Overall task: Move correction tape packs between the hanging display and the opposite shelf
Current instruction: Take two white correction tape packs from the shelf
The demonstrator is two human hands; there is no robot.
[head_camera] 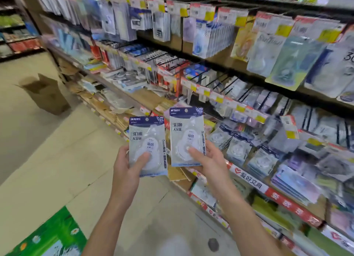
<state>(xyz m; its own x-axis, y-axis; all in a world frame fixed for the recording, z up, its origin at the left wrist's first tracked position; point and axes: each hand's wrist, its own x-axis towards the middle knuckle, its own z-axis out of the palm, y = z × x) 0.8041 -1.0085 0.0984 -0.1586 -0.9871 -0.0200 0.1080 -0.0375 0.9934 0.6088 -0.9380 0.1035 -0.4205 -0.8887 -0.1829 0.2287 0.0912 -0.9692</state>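
While our left hand (pixel 128 161) grips one correction tape pack (pixel 147 146) and our right hand (pixel 207 160) another pack (pixel 186 137), both upright beside the hanging display (pixel 249 110), we judge the transfer midway: neither pack placed yet.

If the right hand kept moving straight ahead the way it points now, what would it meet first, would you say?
Probably the hanging packs on the display just beyond the correction tape pack that the right hand holds; depth is unclear.

2 correction tape packs (pixel 147 146) (pixel 187 136), clear blisters w/ navy headers, upright, side by side, apart.
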